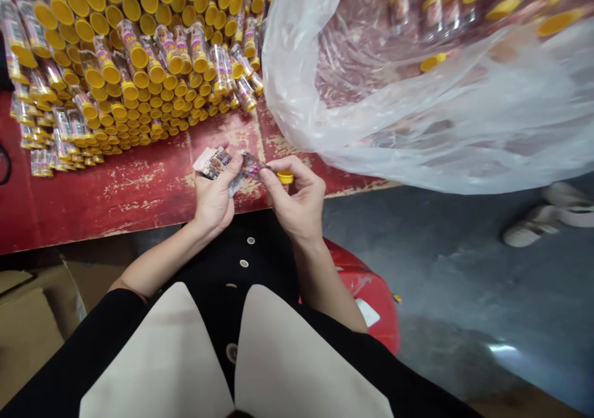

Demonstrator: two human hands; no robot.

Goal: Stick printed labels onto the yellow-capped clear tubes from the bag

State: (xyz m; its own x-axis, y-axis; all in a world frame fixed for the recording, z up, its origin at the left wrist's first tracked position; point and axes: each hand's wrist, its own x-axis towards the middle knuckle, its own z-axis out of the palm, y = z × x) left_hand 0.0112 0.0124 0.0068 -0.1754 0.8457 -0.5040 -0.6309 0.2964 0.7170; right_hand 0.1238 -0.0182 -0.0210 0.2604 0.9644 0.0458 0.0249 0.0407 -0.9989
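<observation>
Near the front edge of the red table (153, 201), my left hand (216, 198) is closed around a small stack of printed labels (214, 161), its thumb pressed on top. My right hand (297, 198) pinches one end of a clear wrapper with purple print (252, 165), which reaches across to my left hand's fingers. A yellow cap (284, 177) shows between the fingers of my right hand; what lies under it is mostly hidden.
Clear tubes with yellow caps (132, 8) are piled at the back left. A large plastic bag (297, 83) holding more capped tubes covers the right side. Below are a red stool (383, 306), cardboard boxes (28, 325) and shoes (529, 227).
</observation>
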